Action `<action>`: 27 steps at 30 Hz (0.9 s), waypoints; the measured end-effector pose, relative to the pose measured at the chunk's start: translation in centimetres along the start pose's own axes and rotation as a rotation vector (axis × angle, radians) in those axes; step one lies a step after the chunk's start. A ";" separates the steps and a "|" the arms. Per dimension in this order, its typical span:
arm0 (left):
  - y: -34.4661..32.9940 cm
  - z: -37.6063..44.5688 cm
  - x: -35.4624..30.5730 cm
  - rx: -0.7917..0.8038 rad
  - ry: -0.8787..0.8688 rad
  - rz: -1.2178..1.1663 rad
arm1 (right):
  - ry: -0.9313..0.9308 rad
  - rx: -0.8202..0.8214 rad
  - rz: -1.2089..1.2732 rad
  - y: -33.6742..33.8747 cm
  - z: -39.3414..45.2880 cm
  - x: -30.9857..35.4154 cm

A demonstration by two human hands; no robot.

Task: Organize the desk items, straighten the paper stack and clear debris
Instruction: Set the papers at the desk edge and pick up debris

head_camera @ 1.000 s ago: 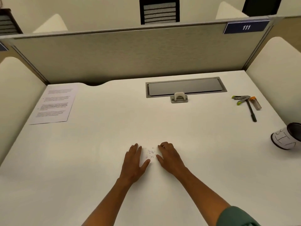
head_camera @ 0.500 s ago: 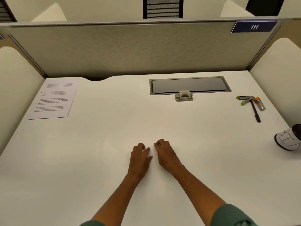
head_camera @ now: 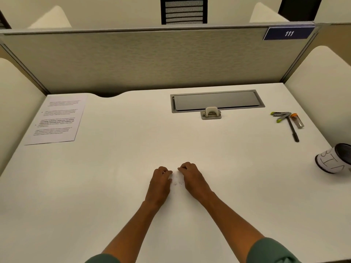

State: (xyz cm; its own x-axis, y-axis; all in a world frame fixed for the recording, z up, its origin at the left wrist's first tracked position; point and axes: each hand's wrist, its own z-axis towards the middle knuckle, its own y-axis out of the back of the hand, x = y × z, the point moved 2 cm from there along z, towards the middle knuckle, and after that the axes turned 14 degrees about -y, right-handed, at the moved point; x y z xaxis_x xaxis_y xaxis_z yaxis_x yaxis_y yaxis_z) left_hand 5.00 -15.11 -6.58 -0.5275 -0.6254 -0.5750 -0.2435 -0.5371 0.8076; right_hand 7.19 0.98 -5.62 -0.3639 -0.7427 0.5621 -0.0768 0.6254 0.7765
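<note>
At desk [head_camera: 114, 186] centre, left hand [head_camera: 159, 184] and right hand [head_camera: 191, 179], fingers curled, flank paper bits [head_camera: 178, 182]; hasty sweeping could scatter the light bits.

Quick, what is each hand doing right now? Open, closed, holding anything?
Left hand: fingers curled on the desk beside the scraps; grip cannot be told.
Right hand: the same.
</note>
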 end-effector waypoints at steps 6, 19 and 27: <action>-0.1 -0.4 0.4 0.014 0.083 -0.037 | 0.191 0.018 -0.116 -0.9 -0.1 1.9; -0.4 -1.7 -1.7 -0.019 -0.014 -0.062 | 0.076 -0.068 -0.009 0.2 -2.5 -2.0; -1.7 -3.4 -2.6 -0.088 -0.010 -0.155 | 0.069 -0.128 0.007 0.1 -3.4 -3.6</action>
State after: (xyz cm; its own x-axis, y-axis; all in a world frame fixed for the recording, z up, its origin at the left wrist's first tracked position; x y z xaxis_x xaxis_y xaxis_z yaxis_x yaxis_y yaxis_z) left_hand 9.54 -14.48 -6.91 -0.4970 -0.5258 -0.6903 -0.2509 -0.6745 0.6943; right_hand 11.66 2.92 -6.60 -0.2985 -0.7562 0.5823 0.0461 0.5979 0.8002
